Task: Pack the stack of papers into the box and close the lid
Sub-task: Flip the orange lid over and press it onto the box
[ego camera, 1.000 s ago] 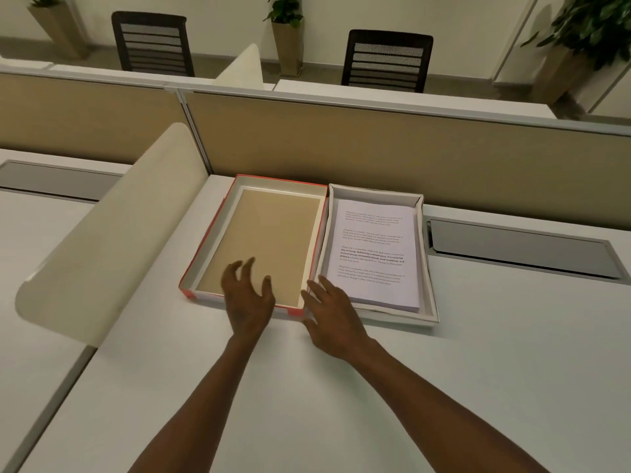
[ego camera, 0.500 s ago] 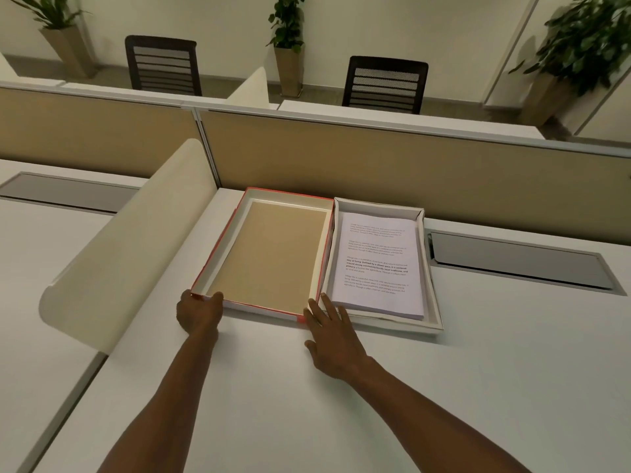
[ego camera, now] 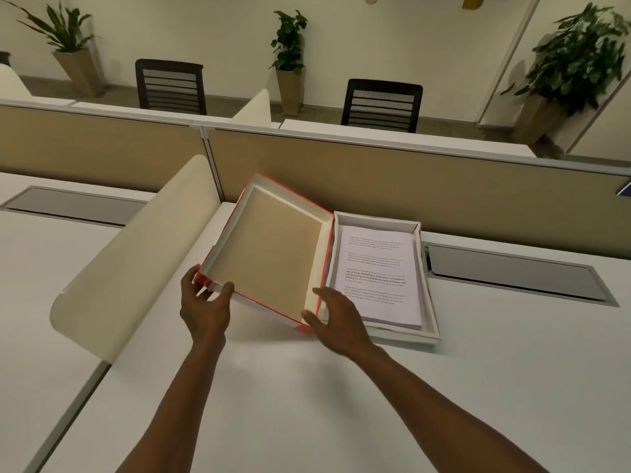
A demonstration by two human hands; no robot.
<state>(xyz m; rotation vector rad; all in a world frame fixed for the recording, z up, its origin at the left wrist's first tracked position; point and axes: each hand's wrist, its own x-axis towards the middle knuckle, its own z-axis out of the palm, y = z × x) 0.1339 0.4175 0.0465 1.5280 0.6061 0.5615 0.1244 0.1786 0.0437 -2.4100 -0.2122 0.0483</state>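
Observation:
The white box point(ego camera: 431, 295) lies on the desk with the stack of printed papers point(ego camera: 375, 274) inside it. Its red-edged lid point(ego camera: 269, 250), brown inside, is joined along the box's left side and is tilted up, its left edge off the desk. My left hand point(ego camera: 205, 303) grips the lid's near left corner, thumb inside the rim. My right hand point(ego camera: 336, 317) rests at the lid's near right corner, by the hinge, fingers spread against it.
A curved cream divider point(ego camera: 136, 254) stands close to the left of the lid. A tan partition point(ego camera: 409, 179) runs along the back of the desk. A grey cable hatch point(ego camera: 512, 271) is set into the desk right of the box.
The lid lay flat on the desk before; now its left side is raised. My left hand went from the lid's middle to its near left corner and took hold.

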